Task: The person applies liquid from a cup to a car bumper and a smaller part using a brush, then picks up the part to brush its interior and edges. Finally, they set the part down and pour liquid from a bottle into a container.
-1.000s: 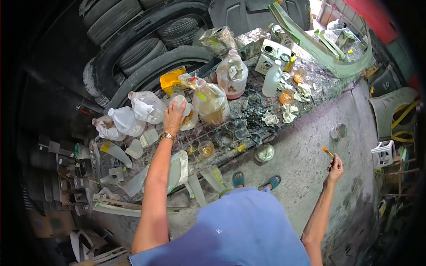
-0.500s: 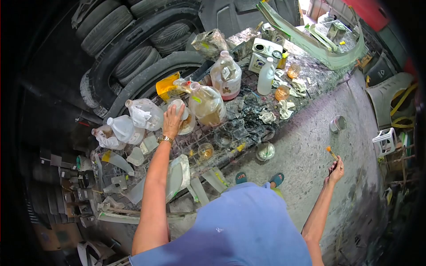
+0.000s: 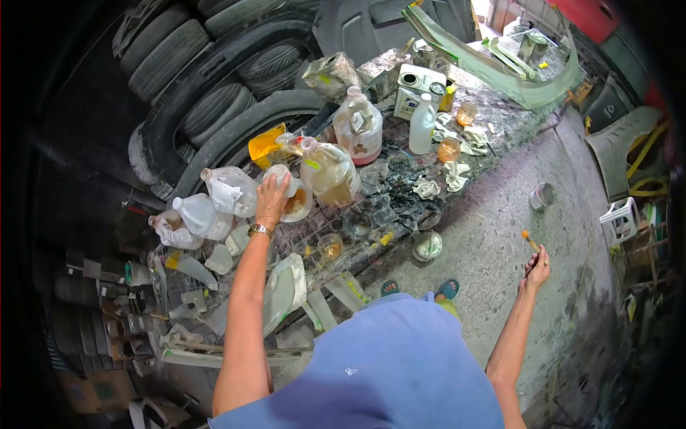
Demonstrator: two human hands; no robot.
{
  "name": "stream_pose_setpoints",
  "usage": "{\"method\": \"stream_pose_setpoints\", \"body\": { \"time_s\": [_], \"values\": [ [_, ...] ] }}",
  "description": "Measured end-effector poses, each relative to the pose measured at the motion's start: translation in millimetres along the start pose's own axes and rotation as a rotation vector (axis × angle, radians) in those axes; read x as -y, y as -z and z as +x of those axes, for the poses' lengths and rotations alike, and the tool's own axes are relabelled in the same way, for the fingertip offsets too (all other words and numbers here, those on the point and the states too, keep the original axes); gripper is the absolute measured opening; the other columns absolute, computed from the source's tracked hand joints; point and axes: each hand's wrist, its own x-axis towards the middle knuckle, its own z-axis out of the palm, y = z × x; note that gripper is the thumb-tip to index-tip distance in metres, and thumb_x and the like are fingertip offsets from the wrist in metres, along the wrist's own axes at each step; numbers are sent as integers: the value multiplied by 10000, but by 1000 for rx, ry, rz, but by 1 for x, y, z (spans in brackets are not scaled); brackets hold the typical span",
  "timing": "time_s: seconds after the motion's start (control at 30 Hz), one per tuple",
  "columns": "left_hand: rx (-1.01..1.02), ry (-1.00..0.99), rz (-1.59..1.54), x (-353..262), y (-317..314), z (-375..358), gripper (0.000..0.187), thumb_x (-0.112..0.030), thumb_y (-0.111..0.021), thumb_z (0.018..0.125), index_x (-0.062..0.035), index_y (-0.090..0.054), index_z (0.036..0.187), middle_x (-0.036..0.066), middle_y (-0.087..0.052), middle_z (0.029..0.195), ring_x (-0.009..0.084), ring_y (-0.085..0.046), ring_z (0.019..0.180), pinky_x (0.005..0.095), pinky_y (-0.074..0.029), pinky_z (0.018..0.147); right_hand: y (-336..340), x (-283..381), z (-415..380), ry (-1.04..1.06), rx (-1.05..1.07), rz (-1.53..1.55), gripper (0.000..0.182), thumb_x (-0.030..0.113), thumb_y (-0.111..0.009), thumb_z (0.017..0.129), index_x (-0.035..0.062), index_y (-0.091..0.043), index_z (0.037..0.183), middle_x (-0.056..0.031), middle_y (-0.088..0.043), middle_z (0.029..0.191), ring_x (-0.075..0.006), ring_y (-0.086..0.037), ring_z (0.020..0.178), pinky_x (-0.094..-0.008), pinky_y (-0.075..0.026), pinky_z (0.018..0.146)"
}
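On the cluttered workbench, my left hand (image 3: 271, 200) has its fingers wrapped over a translucent plastic cup (image 3: 276, 174). Just beside that cup sits a cut-down plastic container (image 3: 299, 204) with amber residue inside. A large jug (image 3: 330, 171) of cloudy yellowish liquid stands to its right, and a clear plastic jug (image 3: 232, 190) leans to its left. Out over the floor on the right, my right hand (image 3: 537, 270) is closed around a small brush (image 3: 529, 240) with an orange tip pointing up. The bristles are too small to make out clearly.
A jug with pink liquid (image 3: 357, 129), a white bottle (image 3: 422, 126), a metal can (image 3: 418, 91) and crumpled papers (image 3: 455, 175) stand farther along the bench. Tyres (image 3: 170, 56) are stacked behind. A tub (image 3: 427, 245) and a can (image 3: 543, 196) are on the floor side.
The view has shifted slightly. My left hand stays on the cup, and more of the amber-stained container shows beside it. My right hand still holds the brush in nearly the same place.
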Motion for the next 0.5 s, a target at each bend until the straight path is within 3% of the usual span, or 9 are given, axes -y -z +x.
{"method": "stream_pose_setpoints", "body": {
  "time_s": [0.5],
  "values": [
    [-16,23,1,-4,2,1,864,-175,-768,665,-238,-318,1400,101,-394,1252,280,-400,1176,420,-371,913,-6,-14,-7,-79,-87,74,244,268,-623,903,95,-660,1071,64,-539,724,1,-443,534,-152,-368,434]
  ]
}}
